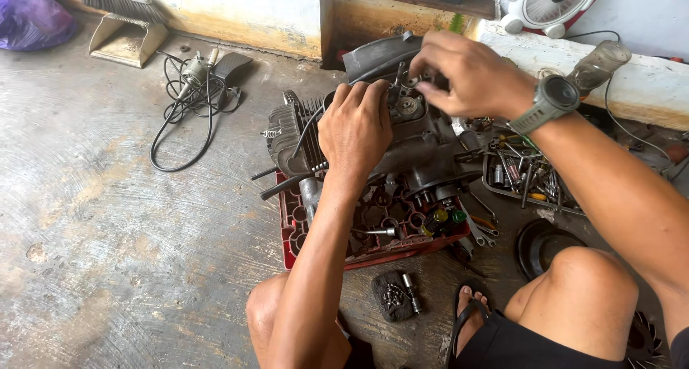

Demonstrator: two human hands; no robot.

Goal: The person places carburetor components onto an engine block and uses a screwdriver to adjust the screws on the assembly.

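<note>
The engine [402, 150] sits on a crate [373, 233] between the person's knees. A tray of tools [524, 175] lies to its right, a coiled cable [190, 103] to its left, and a dustpan [129, 35] farther back left. Both hands, the left hand [355, 125] and the right hand [470, 75], rest on top of the engine.

surface: a stained grey concrete floor [108, 254] carried everything.
centre: a red crate [291, 218] lay on it.
left: a coiled black cable [179, 125] and a dustpan [125, 39].
right: a tool tray [527, 175].

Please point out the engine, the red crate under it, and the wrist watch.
engine [423, 150]: head view, on its dark casing.
red crate [288, 218]: head view, on its left wall.
wrist watch [558, 94]: head view, on its round face, right wrist.
</note>
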